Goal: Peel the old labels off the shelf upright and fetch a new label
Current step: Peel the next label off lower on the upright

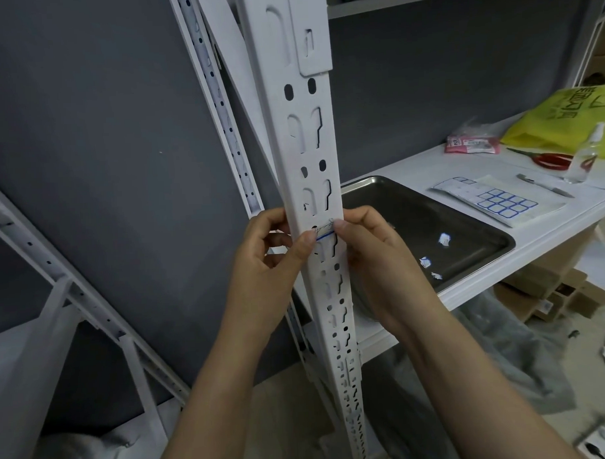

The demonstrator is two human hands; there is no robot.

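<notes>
Head view: your left hand (271, 261) and right hand (370, 247) both wrap the shelf upright (303, 102), fingers curled behind it, probably to steady it, while each thumb bears on one end of the old label (325, 230) on its front face. The tray (430, 211), just right of the upright, holds peeled scraps (443, 240). The new label sheet (499, 202) lies farther right of the upright, beyond the tray's rim, with open reach.

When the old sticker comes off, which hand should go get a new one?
Probably the right hand. The label sheet lies on the shelf right of the upright, on that hand's side. The left hand holds the upright's far edge and would have to cross it.
</notes>
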